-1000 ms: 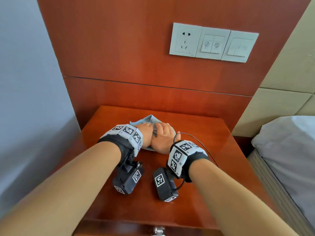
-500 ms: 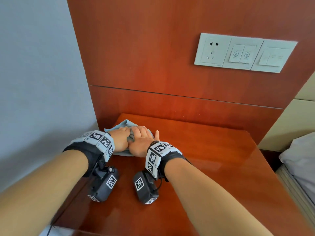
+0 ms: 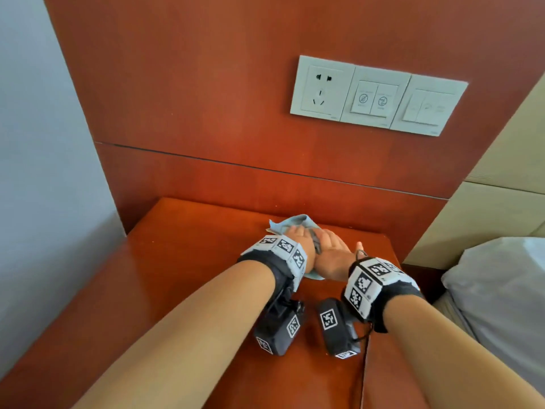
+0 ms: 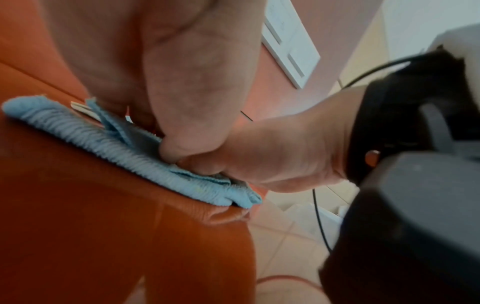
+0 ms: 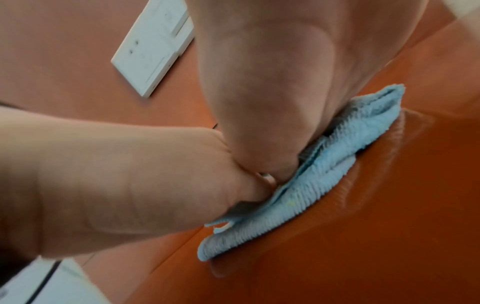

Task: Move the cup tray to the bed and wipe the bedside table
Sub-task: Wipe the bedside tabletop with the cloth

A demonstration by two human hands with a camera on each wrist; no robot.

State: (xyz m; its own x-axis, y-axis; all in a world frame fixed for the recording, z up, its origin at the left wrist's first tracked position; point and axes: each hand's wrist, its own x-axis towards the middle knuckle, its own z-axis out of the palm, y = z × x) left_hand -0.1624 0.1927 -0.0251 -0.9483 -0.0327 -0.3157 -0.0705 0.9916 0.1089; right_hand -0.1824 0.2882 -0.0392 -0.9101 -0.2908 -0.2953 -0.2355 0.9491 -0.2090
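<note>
- We are pressing a folded light-blue cloth (image 3: 290, 230) flat onto the bedside table (image 3: 182, 261); it is lying under both our palms, with one corner poking out just beyond the fingertips, toward the back panel.
- Our left hand (image 3: 298, 239) is lying flat on the cloth's left part, fingers stretched out and bearing down rather than gripping.
- Our right hand (image 3: 333, 255) is lying just beside it, touching it thumb side to thumb side, fingers likewise straight and pressing; the two hands are working together as one pad.
- In the wrist views the cloth's ribbed edge (image 4: 135, 156) is showing below the heels of both hands, flat against the glossy wood (image 5: 363, 226).
- We are judging this to be the wiping step: no cup tray is showing on the table, so that part is probably done, though the tray itself is out of view.
- The next move is probably calling for steady downward pressure while sliding the cloth over the table's near and left parts, which are lying toward our forearms.
- Beyond our right wrist, the bed's (image 3: 501, 290) grey bedding is showing; above the hands, a white socket-and-switch plate (image 3: 377, 95) is sitting on the panel.
</note>
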